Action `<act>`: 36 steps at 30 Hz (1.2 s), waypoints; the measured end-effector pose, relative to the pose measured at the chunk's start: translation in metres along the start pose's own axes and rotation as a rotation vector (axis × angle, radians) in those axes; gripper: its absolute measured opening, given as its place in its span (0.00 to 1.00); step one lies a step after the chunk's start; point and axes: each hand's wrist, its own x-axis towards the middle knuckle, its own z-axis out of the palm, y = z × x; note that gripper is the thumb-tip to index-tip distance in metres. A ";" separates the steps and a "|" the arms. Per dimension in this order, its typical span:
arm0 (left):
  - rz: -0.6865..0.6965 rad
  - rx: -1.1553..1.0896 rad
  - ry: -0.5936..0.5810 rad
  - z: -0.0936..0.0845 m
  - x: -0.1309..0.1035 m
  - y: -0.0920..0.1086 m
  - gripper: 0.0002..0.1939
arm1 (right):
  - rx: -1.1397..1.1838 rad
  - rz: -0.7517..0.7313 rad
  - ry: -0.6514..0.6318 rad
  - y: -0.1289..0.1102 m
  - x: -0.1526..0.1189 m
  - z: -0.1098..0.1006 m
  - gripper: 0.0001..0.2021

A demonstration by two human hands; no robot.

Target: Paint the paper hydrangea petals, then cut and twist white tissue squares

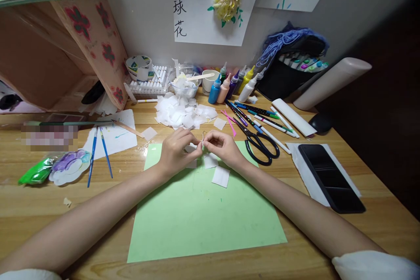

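My left hand [179,151] and my right hand [226,146] meet over the far edge of a green paper sheet [203,218]. Both are closed in a pinch, fingertips almost touching, on a thin white twisted piece [203,135]. Its material is too small to make out, and the fingers cover part of it. Below the hands lie white paper squares [221,176], some partly hidden. Just beyond them is a heap of white paper pieces [180,113]. Black-handled scissors [259,142] rest to the right of my right hand.
Paint bottles [226,89] and a bowl [184,89] with a wooden stick stand at the back. Pens [265,122] and a phone [331,177] lie right. Paintbrushes [92,157] and a paint palette [70,166] are left, near a painted cardboard box [95,48].
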 end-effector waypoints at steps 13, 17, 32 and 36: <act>0.043 0.036 0.018 0.000 0.000 0.000 0.06 | -0.003 0.016 -0.001 -0.002 0.000 0.001 0.06; 0.064 0.029 0.046 0.001 0.000 -0.002 0.06 | 0.001 0.023 -0.010 -0.002 0.000 0.000 0.06; 0.070 0.033 0.046 0.002 0.000 -0.003 0.06 | -0.018 0.028 -0.005 -0.002 0.000 0.000 0.06; 0.065 0.028 0.046 0.002 0.000 -0.002 0.06 | -0.003 0.036 -0.006 -0.002 0.000 0.001 0.06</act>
